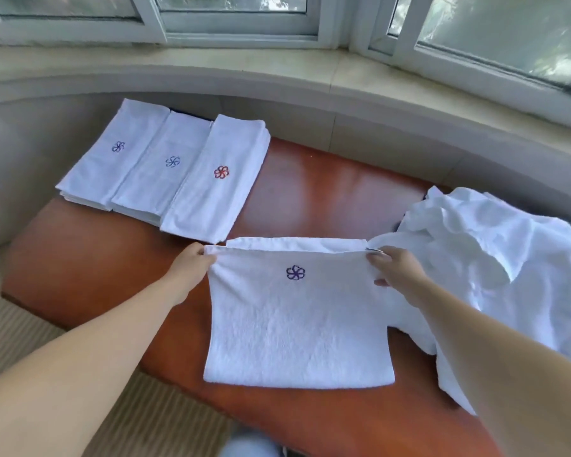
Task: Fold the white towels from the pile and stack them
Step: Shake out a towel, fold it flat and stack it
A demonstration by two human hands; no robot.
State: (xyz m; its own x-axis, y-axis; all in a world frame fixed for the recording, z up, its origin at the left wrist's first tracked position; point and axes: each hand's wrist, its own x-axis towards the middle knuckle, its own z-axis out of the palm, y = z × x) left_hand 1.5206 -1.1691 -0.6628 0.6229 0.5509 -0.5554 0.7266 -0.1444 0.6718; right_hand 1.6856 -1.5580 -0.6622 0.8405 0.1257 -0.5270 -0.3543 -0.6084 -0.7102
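Note:
A white towel [297,324] with a purple flower emblem lies folded over on the brown table [80,275], its upper layer's far edge a little short of the layer beneath. My left hand [192,263] pinches the upper layer's far left corner. My right hand [394,268] pinches its far right corner. A loose pile of white towels [495,258] sits at the right, touching the towel's right side. Three stacks of folded towels stand side by side at the far left: one with a purple emblem [112,153], one with a blue emblem [165,169], one with a red emblem [218,179].
A curved stone window sill [277,74] runs behind the table, with window frames above. Striped carpet [20,324] lies left of the table. Bare tabletop shows between the stacks and the pile.

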